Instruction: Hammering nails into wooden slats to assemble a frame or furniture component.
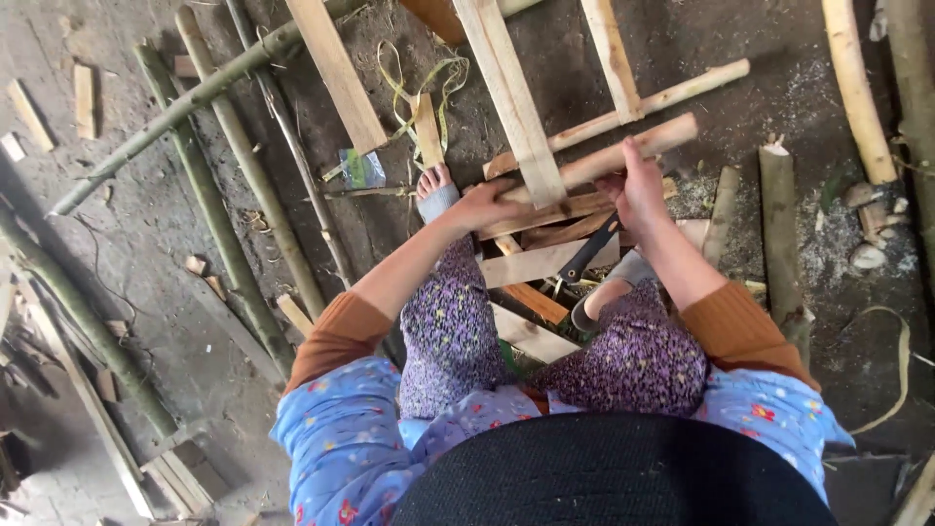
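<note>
Wooden round stick gets gripped by both hands: left hand is wrapped tight around its near end, right hand is curled closed around its middle. It crosses a flat plank, with a black-handled tool just below.

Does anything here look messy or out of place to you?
Yes. Sawdust lies spilled over the dirt floor, offcuts are scattered at the left, and a knife lies loose among the slats by the foot. Both the left hand and right hand hold a round stick.
</note>
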